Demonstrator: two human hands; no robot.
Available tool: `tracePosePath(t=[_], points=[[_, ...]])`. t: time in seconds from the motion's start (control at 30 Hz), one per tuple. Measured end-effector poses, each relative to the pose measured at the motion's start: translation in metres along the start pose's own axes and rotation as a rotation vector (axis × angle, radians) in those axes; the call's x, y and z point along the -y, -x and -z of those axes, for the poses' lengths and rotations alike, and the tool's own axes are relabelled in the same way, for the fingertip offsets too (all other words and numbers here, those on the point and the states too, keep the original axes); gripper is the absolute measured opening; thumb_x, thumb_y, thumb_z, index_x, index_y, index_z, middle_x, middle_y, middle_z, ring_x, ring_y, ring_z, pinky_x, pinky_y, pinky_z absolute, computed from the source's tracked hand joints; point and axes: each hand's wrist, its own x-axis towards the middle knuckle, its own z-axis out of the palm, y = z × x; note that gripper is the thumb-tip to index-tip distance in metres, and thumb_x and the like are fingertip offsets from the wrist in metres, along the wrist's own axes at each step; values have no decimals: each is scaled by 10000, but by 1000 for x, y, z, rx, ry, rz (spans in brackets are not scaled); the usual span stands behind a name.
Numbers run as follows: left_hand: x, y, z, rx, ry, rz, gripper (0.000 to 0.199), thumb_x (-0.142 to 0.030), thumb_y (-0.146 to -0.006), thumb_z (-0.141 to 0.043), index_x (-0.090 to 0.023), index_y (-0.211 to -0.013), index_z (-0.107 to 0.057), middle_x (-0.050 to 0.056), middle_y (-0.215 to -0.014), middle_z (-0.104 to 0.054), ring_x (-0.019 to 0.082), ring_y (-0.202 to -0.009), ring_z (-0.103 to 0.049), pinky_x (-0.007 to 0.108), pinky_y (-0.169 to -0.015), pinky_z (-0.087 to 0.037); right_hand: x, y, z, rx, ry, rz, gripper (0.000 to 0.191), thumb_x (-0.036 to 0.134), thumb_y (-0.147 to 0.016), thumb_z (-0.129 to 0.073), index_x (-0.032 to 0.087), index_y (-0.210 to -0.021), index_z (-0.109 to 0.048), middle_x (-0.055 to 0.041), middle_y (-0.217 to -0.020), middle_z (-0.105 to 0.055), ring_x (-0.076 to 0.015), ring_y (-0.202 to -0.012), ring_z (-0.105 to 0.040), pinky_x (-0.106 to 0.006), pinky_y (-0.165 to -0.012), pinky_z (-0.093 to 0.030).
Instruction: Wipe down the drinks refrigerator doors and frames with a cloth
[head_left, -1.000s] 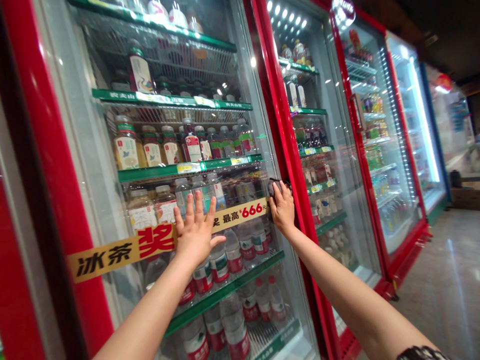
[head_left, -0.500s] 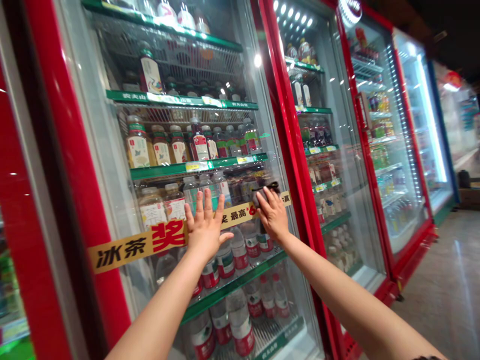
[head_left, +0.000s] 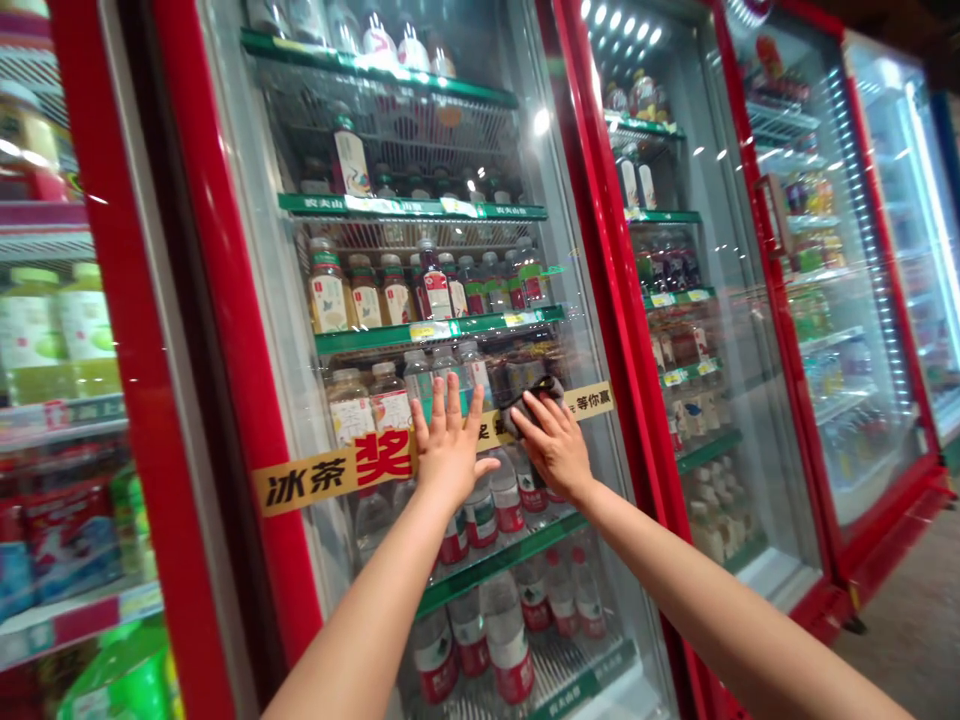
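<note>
My left hand (head_left: pixel 448 440) lies flat on the glass door, fingers spread, over a yellow strip with dark and red lettering (head_left: pixel 307 482). To its right, my right hand (head_left: pixel 553 440) presses a dark grey cloth (head_left: pixel 517 415) against the same glass, covering part of the strip. The cloth is bunched under the fingers, its top edge showing above them. Behind the glass, bottles of water (head_left: pixel 504 640) with red and white labels stand on the lower shelves, and tea bottles (head_left: pixel 328 290) fill a shelf above the hands.
A red door frame (head_left: pixel 240 330) borders the glass on the left, another red post (head_left: pixel 622 300) on the right. More lit drink coolers (head_left: pixel 817 300) run off to the right. At the left, another cooler holds green-labelled bottles (head_left: pixel 34 330). Grey floor (head_left: pixel 911 600) shows at lower right.
The view has turned left, so the coolers sit further right. My right hand and the cloth have slid left along the strip, uncovering more lettering at its right end. My left hand stays in place.
</note>
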Motion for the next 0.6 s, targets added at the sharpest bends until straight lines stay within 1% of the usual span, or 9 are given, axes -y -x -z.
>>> tracePosePath(t=[0.07, 0.13, 0.23, 0.3, 0.37, 0.4, 0.47, 0.53, 0.6], points=[[0, 0, 0, 16, 4, 2, 1289, -560, -673, -862, -239, -1619, -47, 196, -1667, 121, 384, -1543, 127, 678, -1214, 39, -4, 20, 5, 53, -37, 150, 472, 282, -1000, -510, 401, -1457, -531, 6, -1572, -473, -231, -1455, -411, -481, -1212, -324], [0, 1, -1, 22, 3, 9, 1295, -559, -665, -867, -236, -1620, -55, 197, -1671, 114, 387, -1544, 128, 682, -1212, 42, -17, 29, 8, 41, -70, 178, 449, 248, -998, -506, 395, -1416, -577, -1, -1532, -524, -226, -1429, -448, -486, -1199, -347], [-2, 1, -1, 19, -11, 18, 1279, -539, -672, -870, -244, -1623, -66, 192, -1676, 110, 382, -1544, 134, 684, -1211, 39, -26, 9, 5, -90, -92, -21, 450, 202, -997, -476, 353, -1403, -597, -25, -1532, -523, -245, -1455, -413, -508, -1173, -379], [-3, 0, 0, 23, -5, 16, 1275, -535, -674, -870, -236, -1625, -75, 200, -1676, 104, 381, -1543, 133, 684, -1212, 32, -17, -13, 0, -165, -96, -142, 461, 183, -996, -454, 324, -1411, -594, -38, -1557, -491, -263, -1479, -374, -523, -1163, -386], [-1, 0, 5, 32, 19, 5, 1260, -520, -677, -872, -227, -1627, -97, 207, -1678, 90, 383, -1545, 118, 684, -1215, 5, 1, -24, -3, -167, -95, -162, 473, 174, -993, -446, 314, -1424, -582, -42, -1575, -466, -273, -1487, -358, -536, -1160, -383], [1, 2, 8, 42, 35, -10, 1236, -501, -685, -872, -228, -1626, -119, 206, -1681, 79, 382, -1548, 105, 676, -1222, -20, 9, -23, -2, -138, -96, -126, 481, 171, -990, -452, 321, -1431, -575, -39, -1580, -460, -273, -1487, -358, -539, -1164, -377], [8, 11, 16, 74, 63, -52, 1171, -446, -701, -872, -229, -1619, -178, 195, -1693, 44, 371, -1556, 73, 635, -1243, -83, 19, -10, 3, -25, -103, 35, 514, 161, -974, -483, 354, -1445, -555, -17, -1583, -456, -260, -1481, -370, -532, -1183, -355], [19, 29, 23, 99, 63, -98, 1127, -393, -708, -871, -232, -1611, -215, 173, -1704, -8, 355, -1565, 41, 593, -1259, -119, 15, 9, 11, 96, -109, 220, 556, 146, -956, -512, 390, -1454, -535, 9, -1581, -458, -239, -1465, -399, -515, -1209, -326], [31, 53, 30, 95, 36, -131, 1123, -360, -706, -872, -244, -1610, -217, 149, -1710, -60, 346, -1570, 19, 585, -1265, -116, 6, 18, 15, 126, -101, 262, 555, 147, -960, -512, 392, -1459, -529, 9, -1574, -469, -237, -1448, -425, -512, -1217, -318]])
